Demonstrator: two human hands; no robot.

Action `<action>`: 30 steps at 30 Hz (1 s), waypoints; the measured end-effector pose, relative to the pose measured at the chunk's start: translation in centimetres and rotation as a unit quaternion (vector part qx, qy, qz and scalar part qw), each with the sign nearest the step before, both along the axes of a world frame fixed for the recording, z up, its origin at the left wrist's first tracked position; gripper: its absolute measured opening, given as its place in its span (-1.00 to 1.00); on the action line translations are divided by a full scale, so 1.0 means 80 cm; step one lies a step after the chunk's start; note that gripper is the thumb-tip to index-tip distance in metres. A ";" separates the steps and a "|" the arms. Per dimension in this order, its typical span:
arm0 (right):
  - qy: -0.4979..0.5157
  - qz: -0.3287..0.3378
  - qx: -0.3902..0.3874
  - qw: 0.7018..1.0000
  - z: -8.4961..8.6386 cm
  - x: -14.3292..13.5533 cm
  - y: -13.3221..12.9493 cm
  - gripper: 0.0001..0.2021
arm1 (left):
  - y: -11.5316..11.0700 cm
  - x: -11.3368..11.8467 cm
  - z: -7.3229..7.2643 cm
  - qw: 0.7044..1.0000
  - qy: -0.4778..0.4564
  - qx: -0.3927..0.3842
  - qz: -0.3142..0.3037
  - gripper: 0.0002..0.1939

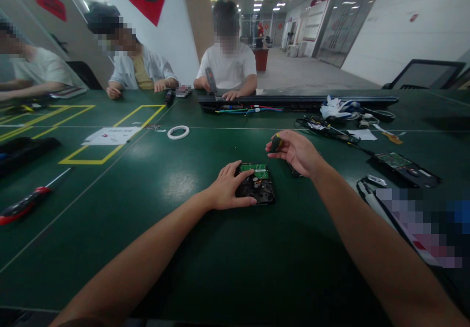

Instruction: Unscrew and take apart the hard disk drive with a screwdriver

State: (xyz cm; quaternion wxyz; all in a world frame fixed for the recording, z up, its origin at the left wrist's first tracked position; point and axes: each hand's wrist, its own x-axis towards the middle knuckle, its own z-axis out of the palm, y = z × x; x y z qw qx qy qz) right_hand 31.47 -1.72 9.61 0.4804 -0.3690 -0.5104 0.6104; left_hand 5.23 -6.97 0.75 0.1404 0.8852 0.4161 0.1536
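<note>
A black hard drive [262, 192] with a green circuit board [260, 171] lies on the green table [176, 273] in front of me. My left hand [232, 187] rests on its left side, fingers spread over the board and the casing. In my right hand [293, 151] is a small screwdriver [276, 143] with a black and yellow handle, its shaft pointing down at the board's upper right corner. Whether the tip touches a screw is too small to tell. Partly hidden behind my right hand, another dark device [293, 169] lies on the table.
A red and black screwdriver [27, 204] lies at the left, a white tape roll [178, 132] beyond the drive. Cables [323, 127] and another drive [404, 168] are at the right. A long black panel [301, 102] crosses the far side, where several people sit.
</note>
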 end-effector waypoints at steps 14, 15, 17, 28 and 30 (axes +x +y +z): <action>-0.023 -0.001 0.037 0.999 -0.003 0.001 -0.001 -0.89 | 0.000 0.001 0.000 1.000 -0.003 0.007 0.000 0.00; -0.024 0.001 0.038 0.999 -0.003 0.001 -0.001 -0.89 | 0.000 0.001 0.000 1.000 -0.002 0.008 0.000 0.00; -0.026 0.006 0.040 0.999 -0.003 0.001 0.000 -0.84 | 0.000 0.001 -0.001 1.000 0.001 0.009 0.000 0.00; -0.031 0.008 0.042 0.999 -0.006 0.005 0.004 -0.80 | 0.001 -0.001 -0.001 1.000 0.007 0.000 -0.002 0.02; -0.041 0.009 0.049 0.998 -0.006 0.005 0.003 -0.78 | 0.000 0.000 0.000 1.000 0.005 0.001 -0.002 0.02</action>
